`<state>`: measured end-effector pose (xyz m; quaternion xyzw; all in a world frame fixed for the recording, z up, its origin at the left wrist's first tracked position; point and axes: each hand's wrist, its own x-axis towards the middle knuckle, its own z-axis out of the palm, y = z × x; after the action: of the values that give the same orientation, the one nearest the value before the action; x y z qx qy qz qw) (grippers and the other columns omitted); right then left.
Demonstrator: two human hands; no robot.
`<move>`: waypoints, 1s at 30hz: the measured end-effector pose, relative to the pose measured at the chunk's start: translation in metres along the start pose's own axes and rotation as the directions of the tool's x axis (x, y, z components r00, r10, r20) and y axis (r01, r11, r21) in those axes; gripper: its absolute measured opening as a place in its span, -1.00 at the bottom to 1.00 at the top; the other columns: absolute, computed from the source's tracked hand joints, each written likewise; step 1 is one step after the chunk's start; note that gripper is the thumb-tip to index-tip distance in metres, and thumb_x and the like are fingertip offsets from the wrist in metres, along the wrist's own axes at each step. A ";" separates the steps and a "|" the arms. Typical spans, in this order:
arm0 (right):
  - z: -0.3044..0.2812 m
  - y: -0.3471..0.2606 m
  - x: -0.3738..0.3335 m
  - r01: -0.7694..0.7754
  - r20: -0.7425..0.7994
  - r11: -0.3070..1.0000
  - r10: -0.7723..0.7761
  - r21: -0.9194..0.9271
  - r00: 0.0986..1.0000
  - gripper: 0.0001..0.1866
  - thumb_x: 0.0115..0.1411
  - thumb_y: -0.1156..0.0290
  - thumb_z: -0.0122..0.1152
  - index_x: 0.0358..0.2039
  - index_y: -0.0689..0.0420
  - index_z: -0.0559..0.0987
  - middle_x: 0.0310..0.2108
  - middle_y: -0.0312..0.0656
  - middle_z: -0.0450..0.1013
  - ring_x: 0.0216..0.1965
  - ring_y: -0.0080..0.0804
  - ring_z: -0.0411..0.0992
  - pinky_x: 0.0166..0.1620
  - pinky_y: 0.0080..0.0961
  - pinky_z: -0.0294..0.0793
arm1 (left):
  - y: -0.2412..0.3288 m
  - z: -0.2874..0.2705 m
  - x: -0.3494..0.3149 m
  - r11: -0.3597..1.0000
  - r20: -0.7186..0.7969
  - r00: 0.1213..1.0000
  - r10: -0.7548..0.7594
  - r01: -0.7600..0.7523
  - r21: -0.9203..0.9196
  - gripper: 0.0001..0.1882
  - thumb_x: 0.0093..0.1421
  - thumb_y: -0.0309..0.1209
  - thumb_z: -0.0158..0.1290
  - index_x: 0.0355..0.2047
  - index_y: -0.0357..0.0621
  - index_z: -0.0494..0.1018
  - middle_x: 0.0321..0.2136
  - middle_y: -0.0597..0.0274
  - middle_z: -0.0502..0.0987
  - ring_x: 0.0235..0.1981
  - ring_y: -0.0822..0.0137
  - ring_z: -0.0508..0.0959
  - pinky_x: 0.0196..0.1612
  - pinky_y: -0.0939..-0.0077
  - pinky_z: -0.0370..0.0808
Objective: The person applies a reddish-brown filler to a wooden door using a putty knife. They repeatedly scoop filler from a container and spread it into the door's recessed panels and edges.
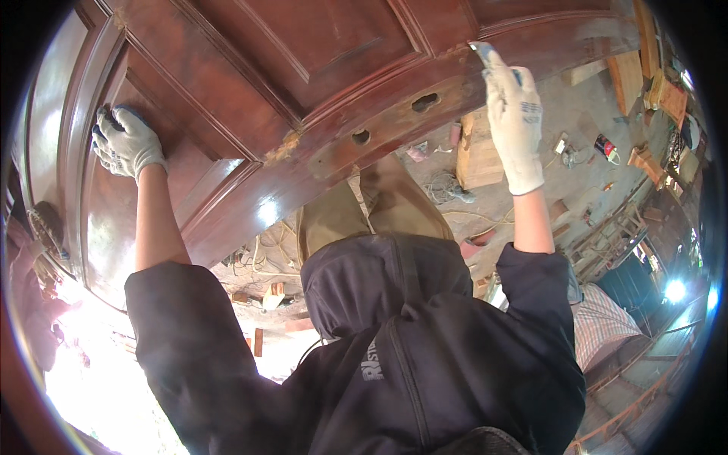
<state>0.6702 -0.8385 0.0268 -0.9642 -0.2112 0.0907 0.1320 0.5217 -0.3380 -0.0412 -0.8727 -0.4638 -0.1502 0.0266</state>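
A large reddish-brown panelled wooden door (334,34) lies across the top of the view, with two holes along its near edge and pale filler patches at some joints. My left hand (129,144), in a white glove with a dark blue-grey coating, rests curled on a panel at the left. Something dark shows at its fingers, too unclear to name. Over the door's near edge at the right is my right hand (514,114), gloved alike, with its index finger stretched along a small, thin, pale-tipped thing. That tip meets the door edge; the other fingers are folded.
Below the door edge, a wooden block (479,152) stands on the grey floor near a coil of wire (449,187). Cables and wood offcuts (646,165) lie around. A checked cloth (603,326) shows at the right, close to bright lights.
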 end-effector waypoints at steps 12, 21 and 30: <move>0.010 0.011 -0.013 0.018 -0.027 0.992 -0.021 -0.126 0.999 -0.63 0.29 0.35 0.17 0.12 -0.08 0.55 -0.27 -0.11 0.44 -0.30 -0.11 0.52 -0.22 -0.22 0.54 | -0.006 0.006 0.001 1.000 -0.001 1.000 0.008 -0.008 -0.004 -0.42 0.30 0.12 -0.22 0.22 0.25 0.41 0.26 0.15 0.36 0.33 0.05 0.23 0.36 0.06 0.05; 0.008 0.000 -0.016 0.025 -0.003 0.999 -0.026 -0.046 1.000 -0.61 0.26 0.45 0.18 0.12 -0.03 0.54 -0.25 -0.09 0.43 -0.29 -0.11 0.51 -0.23 -0.23 0.52 | -0.001 0.003 -0.001 1.000 0.003 1.000 -0.007 0.007 -0.012 -0.42 0.29 0.08 -0.19 0.22 0.19 0.41 0.25 0.14 0.36 0.33 0.05 0.21 0.37 0.06 0.04; 0.005 -0.002 -0.013 0.011 -0.008 1.000 -0.011 -0.018 1.000 -0.58 0.26 0.45 0.18 0.15 -0.06 0.54 -0.26 -0.08 0.42 -0.31 -0.12 0.51 -0.23 -0.23 0.52 | -0.001 0.002 -0.002 0.999 0.041 0.998 -0.038 0.039 -0.036 -0.39 0.30 0.10 -0.20 0.26 0.16 0.37 0.32 0.03 0.27 0.38 0.01 0.14 0.40 0.08 -0.03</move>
<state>0.6567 -0.8411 0.0238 -0.9647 -0.2165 0.0840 0.1245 0.5209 -0.3387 -0.0434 -0.8667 -0.4782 -0.1417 -0.0017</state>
